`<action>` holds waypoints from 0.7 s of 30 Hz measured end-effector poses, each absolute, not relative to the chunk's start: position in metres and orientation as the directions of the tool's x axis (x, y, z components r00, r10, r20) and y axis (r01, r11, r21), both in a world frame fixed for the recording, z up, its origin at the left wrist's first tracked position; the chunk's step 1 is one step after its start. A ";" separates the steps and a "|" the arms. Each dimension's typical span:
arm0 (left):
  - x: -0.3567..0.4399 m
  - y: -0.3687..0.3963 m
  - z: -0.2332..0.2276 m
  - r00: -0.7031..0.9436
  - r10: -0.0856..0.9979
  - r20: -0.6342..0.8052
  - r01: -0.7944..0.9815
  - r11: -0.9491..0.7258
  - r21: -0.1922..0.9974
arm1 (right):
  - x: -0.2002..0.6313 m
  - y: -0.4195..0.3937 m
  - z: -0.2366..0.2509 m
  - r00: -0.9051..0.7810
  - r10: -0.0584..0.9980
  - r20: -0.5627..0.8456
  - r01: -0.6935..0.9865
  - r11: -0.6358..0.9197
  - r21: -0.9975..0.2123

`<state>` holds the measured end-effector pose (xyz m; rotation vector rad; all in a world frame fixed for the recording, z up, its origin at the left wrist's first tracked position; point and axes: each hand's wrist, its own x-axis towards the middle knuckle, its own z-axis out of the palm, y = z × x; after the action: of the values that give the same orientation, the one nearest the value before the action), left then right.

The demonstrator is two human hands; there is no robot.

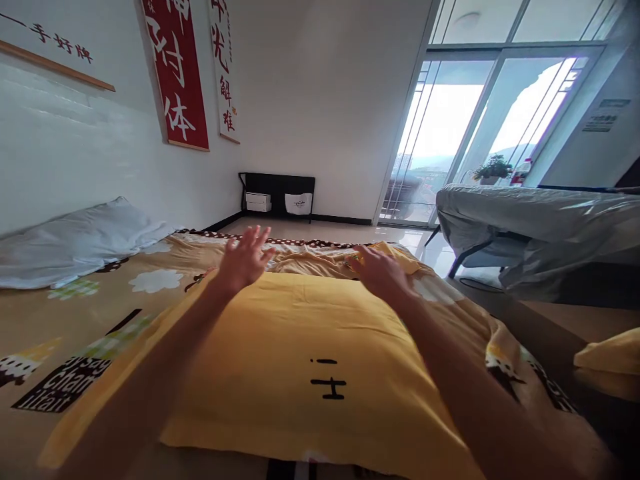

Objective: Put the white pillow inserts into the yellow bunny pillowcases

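Note:
A yellow pillow with "Hi" printed in black lies flat on the patterned bed sheet, between my two forearms. Over its far left corner is my left hand, fingers spread and nothing in them. My right hand is at the far right edge of the pillow, fingers stretched forward and slightly apart. Whether either palm touches the cloth I cannot tell. Just beyond the right hand lies a bunched yellow cloth.
A white pillow rests against the wall at the left. To the right stands a table under a plastic cover, with a potted plant behind it. A black rack stands by the far wall. Another yellow cloth lies at the right edge.

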<state>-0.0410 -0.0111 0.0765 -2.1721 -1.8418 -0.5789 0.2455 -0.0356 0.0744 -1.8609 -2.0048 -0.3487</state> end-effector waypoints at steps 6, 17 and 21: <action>-0.007 0.018 -0.020 0.188 0.979 0.081 0.966 -0.199 0.164 | 0.171 -0.027 -0.017 -0.244 0.949 0.200 0.947 0.277 -0.160; -0.112 -0.001 -0.021 -0.032 0.990 0.136 0.974 0.001 0.225 | 0.306 -0.057 -0.058 -0.012 0.996 0.087 0.856 0.055 -0.513; -0.148 -0.042 -0.043 -0.063 0.956 0.286 0.937 -0.042 0.346 | 0.353 -0.097 -0.070 0.057 0.998 -0.004 0.640 -0.039 -0.768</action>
<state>-0.1479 -0.0422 -0.0435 -2.1776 -2.2025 -0.7311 0.3530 -0.0971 -0.0700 -1.7432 -1.6438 0.7730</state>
